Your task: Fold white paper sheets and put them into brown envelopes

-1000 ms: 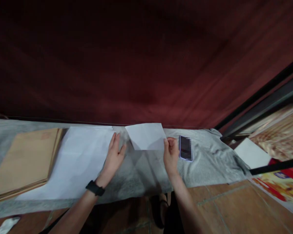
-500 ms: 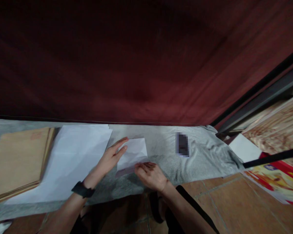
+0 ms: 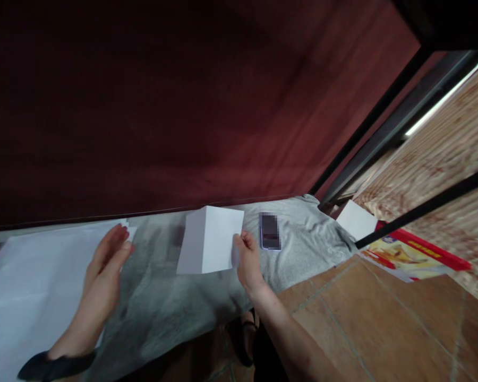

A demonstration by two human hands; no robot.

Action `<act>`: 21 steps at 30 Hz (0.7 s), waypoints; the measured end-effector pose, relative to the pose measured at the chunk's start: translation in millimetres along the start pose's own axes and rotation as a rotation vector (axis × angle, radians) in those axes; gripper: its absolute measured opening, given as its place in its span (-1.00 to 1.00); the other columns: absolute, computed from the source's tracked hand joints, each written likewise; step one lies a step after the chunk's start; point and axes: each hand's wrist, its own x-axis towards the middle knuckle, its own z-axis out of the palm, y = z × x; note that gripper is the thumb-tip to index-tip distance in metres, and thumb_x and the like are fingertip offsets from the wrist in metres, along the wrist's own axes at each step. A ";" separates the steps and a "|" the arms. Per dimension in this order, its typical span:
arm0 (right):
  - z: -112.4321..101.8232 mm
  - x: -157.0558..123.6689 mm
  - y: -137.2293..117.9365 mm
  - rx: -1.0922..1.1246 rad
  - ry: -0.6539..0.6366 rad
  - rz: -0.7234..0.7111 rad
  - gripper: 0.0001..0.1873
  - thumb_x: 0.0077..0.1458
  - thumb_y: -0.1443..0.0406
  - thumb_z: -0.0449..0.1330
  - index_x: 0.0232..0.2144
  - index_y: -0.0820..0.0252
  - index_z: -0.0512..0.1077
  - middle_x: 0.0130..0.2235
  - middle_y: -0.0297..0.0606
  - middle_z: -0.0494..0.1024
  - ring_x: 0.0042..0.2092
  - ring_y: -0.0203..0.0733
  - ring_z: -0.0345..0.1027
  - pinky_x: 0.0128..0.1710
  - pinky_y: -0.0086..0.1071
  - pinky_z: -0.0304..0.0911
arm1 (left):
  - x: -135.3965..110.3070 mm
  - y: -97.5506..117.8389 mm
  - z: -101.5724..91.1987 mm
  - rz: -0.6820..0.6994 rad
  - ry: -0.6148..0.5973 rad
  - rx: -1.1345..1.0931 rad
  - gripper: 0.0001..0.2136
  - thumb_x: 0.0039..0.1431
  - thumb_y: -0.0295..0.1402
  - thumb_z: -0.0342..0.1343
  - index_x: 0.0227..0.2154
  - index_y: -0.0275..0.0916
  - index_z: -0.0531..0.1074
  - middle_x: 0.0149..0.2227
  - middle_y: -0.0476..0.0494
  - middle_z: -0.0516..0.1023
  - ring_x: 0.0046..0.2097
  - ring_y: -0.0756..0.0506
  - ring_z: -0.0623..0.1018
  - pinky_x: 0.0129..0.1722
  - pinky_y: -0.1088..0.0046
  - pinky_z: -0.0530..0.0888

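My right hand (image 3: 247, 260) pinches the right edge of a folded white sheet of paper (image 3: 211, 240) and holds it up off the grey cloth (image 3: 163, 297). My left hand (image 3: 101, 278) hovers flat with its fingers stretched out, just right of a stack of large white sheets (image 3: 27, 286), holding nothing. A black band sits on the left wrist. A phone (image 3: 270, 231) lies on the cloth just right of my right hand.
A dark red curtain (image 3: 183, 106) hangs behind the cloth. Brown floor tiles (image 3: 362, 329) lie at the lower right. A white sheet (image 3: 356, 220) and a red and yellow printed package (image 3: 406, 252) lie at the right, behind a black bar (image 3: 422, 209).
The right hand has lifted the folded paper off the cloth and moved it right. The left hand has let go of it and drawn left. The camera has swung right, hiding the brown sheets.
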 end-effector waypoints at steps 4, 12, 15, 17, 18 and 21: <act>2.7 4.8 34.7 -0.039 0.042 0.199 -0.75 -0.14 0.08 0.27 -0.47 0.08 0.36 -0.50 -0.36 0.48 -0.45 -0.20 0.36 -0.43 -0.36 0.30 | -0.8 -7.2 18.8 -0.181 -0.062 0.009 -0.29 0.19 -0.10 0.19 0.36 -0.14 0.13 0.36 -0.29 0.26 0.35 -0.32 0.30 0.34 -0.04 0.27; -9.4 17.8 53.3 -0.578 -0.006 0.058 -0.95 0.02 0.35 0.16 -0.40 0.12 0.42 -0.45 -0.37 0.51 -0.33 -0.18 0.42 -0.27 -0.38 0.30 | -19.0 -42.4 48.9 0.499 -0.383 0.569 -0.42 0.32 -0.03 -0.01 0.32 -0.15 0.20 0.41 -0.23 0.19 0.41 -0.29 0.20 0.36 -0.01 0.21; -18.1 18.5 41.3 -0.859 -0.040 -0.052 -0.81 0.12 0.40 0.13 -0.23 0.10 0.48 -0.27 -0.25 0.59 -0.18 -0.11 0.48 -0.15 -0.33 0.30 | -36.4 -63.0 62.0 0.723 -0.579 0.782 -0.43 0.33 0.01 -0.02 0.32 -0.10 0.24 0.41 -0.22 0.19 0.42 -0.33 0.15 0.35 -0.09 0.18; -26.8 22.6 30.1 -1.138 -0.054 -0.168 -0.74 0.21 0.38 0.09 -0.09 0.10 0.48 -0.13 -0.16 0.60 -0.09 -0.06 0.48 -0.09 -0.30 0.31 | -45.8 -72.3 67.2 0.790 -0.608 0.881 -0.41 0.33 0.03 -0.04 0.33 -0.12 0.24 0.40 -0.24 0.21 0.42 -0.33 0.16 0.35 -0.11 0.14; -33.0 26.8 24.0 -1.248 -0.046 -0.221 -0.72 0.24 0.35 0.07 -0.05 0.12 0.47 -0.07 -0.12 0.58 -0.03 -0.03 0.47 -0.05 -0.27 0.31 | -48.8 -75.2 68.4 0.808 -0.604 0.914 -0.40 0.34 0.03 -0.05 0.33 -0.13 0.22 0.40 -0.25 0.22 0.42 -0.32 0.17 0.36 -0.11 0.12; -59.8 45.7 7.3 -1.447 0.116 -0.267 -0.61 0.26 0.29 0.08 0.11 0.25 0.40 0.10 0.05 0.49 0.13 0.12 0.35 0.09 -0.13 0.24 | -51.7 -78.9 68.6 0.835 -0.586 0.963 -0.39 0.35 0.03 -0.08 0.36 -0.15 0.18 0.40 -0.24 0.21 0.41 -0.29 0.19 0.37 -0.08 0.07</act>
